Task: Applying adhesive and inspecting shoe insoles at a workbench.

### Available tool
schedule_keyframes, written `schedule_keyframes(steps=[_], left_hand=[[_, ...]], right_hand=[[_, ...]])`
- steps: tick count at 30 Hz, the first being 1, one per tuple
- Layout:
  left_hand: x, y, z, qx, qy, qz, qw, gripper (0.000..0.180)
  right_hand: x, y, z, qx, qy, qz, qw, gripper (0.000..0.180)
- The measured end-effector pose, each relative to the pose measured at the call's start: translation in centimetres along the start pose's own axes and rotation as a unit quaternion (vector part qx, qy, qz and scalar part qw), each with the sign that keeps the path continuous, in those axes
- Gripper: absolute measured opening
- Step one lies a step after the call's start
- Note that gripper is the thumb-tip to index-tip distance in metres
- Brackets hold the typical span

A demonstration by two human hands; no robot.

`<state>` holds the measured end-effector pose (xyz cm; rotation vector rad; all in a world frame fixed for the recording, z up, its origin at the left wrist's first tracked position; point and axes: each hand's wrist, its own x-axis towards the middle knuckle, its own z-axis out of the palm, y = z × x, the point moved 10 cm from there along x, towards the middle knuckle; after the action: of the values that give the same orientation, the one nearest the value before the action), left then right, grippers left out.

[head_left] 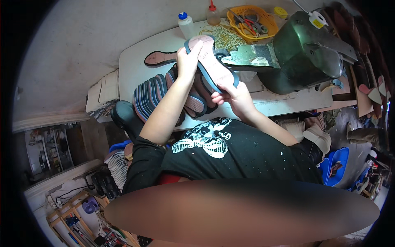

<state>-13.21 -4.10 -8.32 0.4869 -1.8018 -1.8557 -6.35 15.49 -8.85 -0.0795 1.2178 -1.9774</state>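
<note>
A shoe sole (210, 61) with a pale pink face and a dark blue rim is held up in front of me, slanting from upper left to lower right. My left hand (188, 61) grips its upper end, thumb lying on the pink face. At the lower end, my right hand (236, 98) pinches the rim with the thumb on top and fingers underneath. Below and left of my hands, a row of similar soles (152, 96) stands packed on edge on the white table, partly behind my left forearm. Another sole (158, 59) lies flat farther back.
A dark green sewing machine (300, 57) takes up the table's right side, its arm reaching toward the held sole. Behind are a yellow basket (269, 29) of tools, tangled pale cords (225, 38), a blue-capped bottle (187, 28) and a red-tipped bottle (213, 17). White stacked pieces (103, 92) stand left.
</note>
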Motion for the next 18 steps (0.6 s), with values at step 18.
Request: schedule_keyframes(steps=[18], left_hand=[[1.5, 6.1, 6.4, 0.461, -0.503, 0.180, 0.709, 0.039]], right_hand=[[4.6, -1.6, 2.2, 0.029, 0.056, -0.062, 0.996, 0.038]])
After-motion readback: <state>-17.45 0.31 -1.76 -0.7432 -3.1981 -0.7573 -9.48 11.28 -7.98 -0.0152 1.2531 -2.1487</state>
